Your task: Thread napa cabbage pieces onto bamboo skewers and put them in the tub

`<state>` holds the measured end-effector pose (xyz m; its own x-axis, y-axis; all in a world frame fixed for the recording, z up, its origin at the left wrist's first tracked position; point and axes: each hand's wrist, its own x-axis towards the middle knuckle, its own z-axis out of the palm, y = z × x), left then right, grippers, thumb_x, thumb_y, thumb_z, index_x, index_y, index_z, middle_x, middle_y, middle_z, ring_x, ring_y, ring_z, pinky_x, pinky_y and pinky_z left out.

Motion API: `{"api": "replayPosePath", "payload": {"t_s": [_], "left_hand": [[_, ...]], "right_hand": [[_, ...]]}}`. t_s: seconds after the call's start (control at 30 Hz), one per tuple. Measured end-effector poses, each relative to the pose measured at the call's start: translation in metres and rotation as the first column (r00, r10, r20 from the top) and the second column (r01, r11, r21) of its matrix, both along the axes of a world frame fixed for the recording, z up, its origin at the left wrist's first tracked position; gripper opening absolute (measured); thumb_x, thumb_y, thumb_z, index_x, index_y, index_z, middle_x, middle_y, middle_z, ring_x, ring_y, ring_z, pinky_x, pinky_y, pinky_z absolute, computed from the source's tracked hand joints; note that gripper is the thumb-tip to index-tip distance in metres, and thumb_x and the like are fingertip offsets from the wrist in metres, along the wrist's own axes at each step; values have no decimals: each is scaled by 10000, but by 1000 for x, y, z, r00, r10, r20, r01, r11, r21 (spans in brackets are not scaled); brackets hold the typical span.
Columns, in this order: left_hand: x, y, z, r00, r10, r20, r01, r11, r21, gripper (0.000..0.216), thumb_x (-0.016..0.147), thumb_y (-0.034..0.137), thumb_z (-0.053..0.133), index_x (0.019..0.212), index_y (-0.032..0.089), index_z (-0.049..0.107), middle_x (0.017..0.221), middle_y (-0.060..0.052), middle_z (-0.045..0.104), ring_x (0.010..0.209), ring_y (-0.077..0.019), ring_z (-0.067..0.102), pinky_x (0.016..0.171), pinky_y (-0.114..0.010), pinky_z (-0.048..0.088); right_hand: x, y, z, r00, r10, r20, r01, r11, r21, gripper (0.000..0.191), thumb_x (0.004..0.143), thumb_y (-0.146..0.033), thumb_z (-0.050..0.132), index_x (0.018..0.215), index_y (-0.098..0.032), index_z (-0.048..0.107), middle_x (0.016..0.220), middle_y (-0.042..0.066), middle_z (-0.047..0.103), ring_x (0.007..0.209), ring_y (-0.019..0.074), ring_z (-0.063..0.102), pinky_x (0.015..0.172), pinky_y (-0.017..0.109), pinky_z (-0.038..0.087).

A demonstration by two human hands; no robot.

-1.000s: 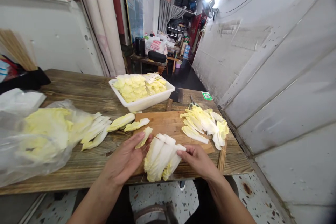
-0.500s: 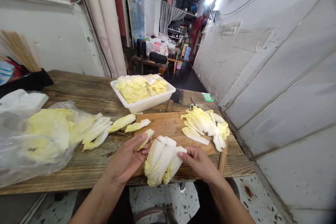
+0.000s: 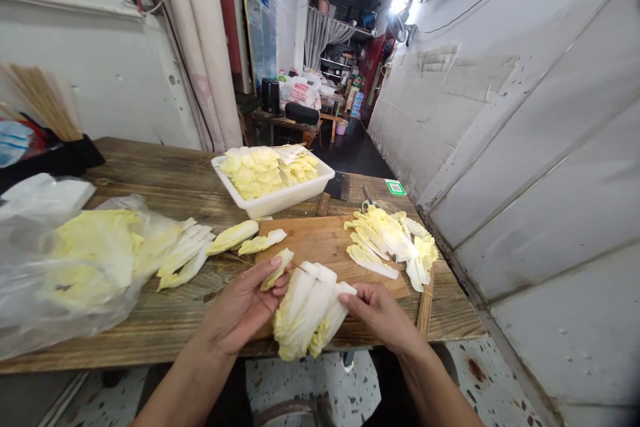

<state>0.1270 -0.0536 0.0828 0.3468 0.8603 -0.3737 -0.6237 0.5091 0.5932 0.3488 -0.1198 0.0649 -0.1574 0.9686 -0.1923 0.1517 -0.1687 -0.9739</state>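
Note:
Between finger and thumb, my left hand [image 3: 250,303] grips a small piece of napa cabbage leaf [image 3: 278,269]. My right hand [image 3: 377,310] is closed on the thick white end of a bunch of napa cabbage leaves [image 3: 310,310], which hangs over the near edge of the cutting board [image 3: 315,235]. A thin skewer [image 3: 301,267] shows at the top of the bunch, pointing toward the left hand's piece. At the board's right lies a pile of loose cabbage leaves [image 3: 393,238]; two leaf strips [image 3: 263,241] rest by its left edge.
A white tub [image 3: 280,201] heaped with cabbage leaves stands behind the board, beside a cleaver [image 3: 324,203] and scissors [image 3: 369,199]. A plastic bag [image 3: 115,300] of leaves covers the table's left. Bundled skewers [image 3: 426,303] lie at right; more stand in a black holder [image 3: 85,151].
Almost nothing differs. The hands and the cabbage bunch keep nearly the same place, and the view has shifted very slightly.

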Motion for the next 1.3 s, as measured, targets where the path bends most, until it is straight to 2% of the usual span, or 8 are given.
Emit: {"api": "replayPosePath", "payload": {"t_s": [0.2, 0.43, 0.73, 0.93, 1.1, 1.3], "left_hand": [[-1, -1, -2, 1000, 8, -30, -7, 1000, 31, 222, 586, 170, 880, 709, 103, 707, 684, -20, 615, 553, -62, 459, 490, -173, 469], [1, -3, -2, 996, -38, -75, 43, 997, 66, 377, 487, 296, 964, 676, 92, 710, 612, -2, 574, 567, -69, 452, 517, -169, 471], [7, -2, -3, 995, -68, -69, 72, 995, 62, 378, 492, 315, 966, 680, 123, 701, 611, 10, 575, 566, -75, 464, 535, -176, 471], [10, -4, 3, 998, -44, -54, 48, 997, 58, 353, 510, 291, 956, 656, 131, 677, 574, 21, 539, 549, -75, 452, 516, -172, 455], [8, -5, 1, 997, -35, -70, 39, 997, 63, 326, 521, 281, 946, 669, 129, 700, 591, 14, 562, 552, -79, 459, 523, -182, 469], [7, -3, -3, 991, -61, -119, 67, 996, 52, 335, 484, 255, 962, 712, 122, 756, 694, -49, 695, 593, -114, 553, 564, -221, 514]], "right_hand": [[0, -1, -1, 1000, -23, 5, 23, 1000, 10, 560, 787, -708, 660, 701, -161, 572, 654, -17, 527, 632, 118, 426, 604, 254, 317], [1, 0, -4, 999, -36, -3, 36, 999, 10, 563, 785, -711, 660, 705, -161, 572, 660, -10, 544, 638, 124, 445, 613, 256, 343], [1, 1, -5, 999, -44, -18, 43, 999, -5, 570, 782, -720, 656, 712, -160, 573, 666, -6, 557, 643, 127, 448, 620, 256, 348], [1, 2, -4, 999, -48, -20, 48, 999, 0, 566, 773, -723, 662, 703, -168, 574, 655, -11, 551, 633, 127, 441, 611, 258, 330], [0, -1, -3, 999, -47, -22, 47, 999, 3, 564, 785, -716, 654, 707, -164, 577, 657, -8, 559, 636, 126, 438, 618, 262, 330], [2, -4, -2, 999, -49, -13, 49, 999, 0, 557, 792, -705, 656, 709, -158, 592, 663, 2, 587, 634, 131, 457, 619, 267, 346]]}}
